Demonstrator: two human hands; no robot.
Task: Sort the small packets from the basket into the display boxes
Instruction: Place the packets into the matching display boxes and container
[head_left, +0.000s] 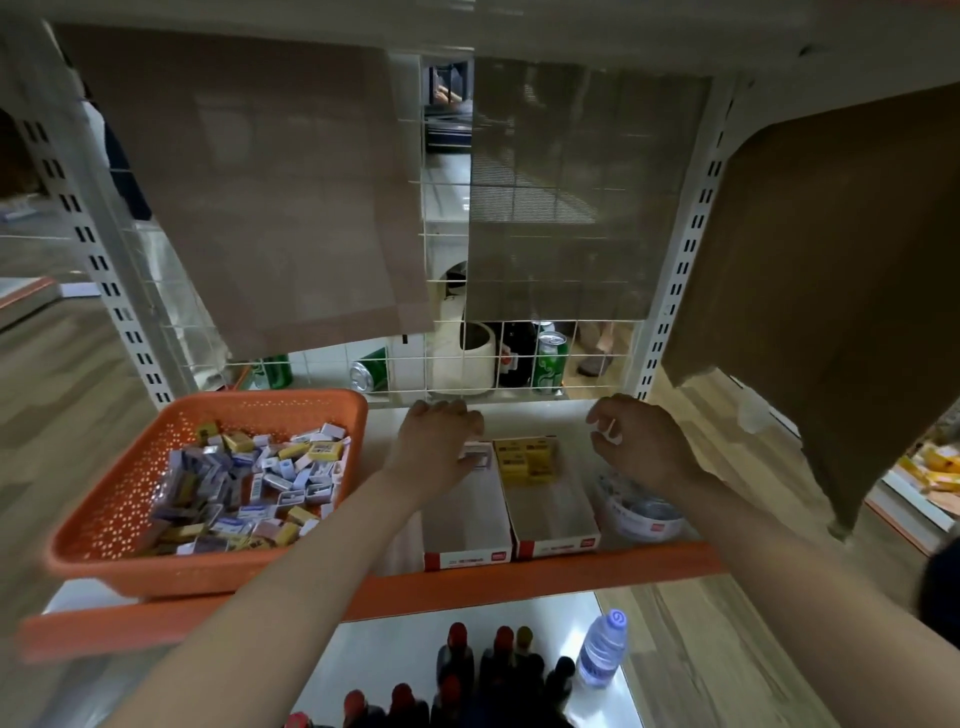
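The orange basket sits on the white shelf, heaped with small packets in purple, white and yellow. Just right of the basket two open display boxes stand side by side. The first display box is nearer the basket. The second display box lies beyond it, with yellow packets stacked at its far end. The left hand reaches over the far end of the first display box, fingers curled down onto a pale packet lying there; whether it grips or only touches cannot be told. Farther right of the basket, past the second box, the right hand hovers, its thumb and curled fingers pinching a small white packet. A round tin lies below that wrist.
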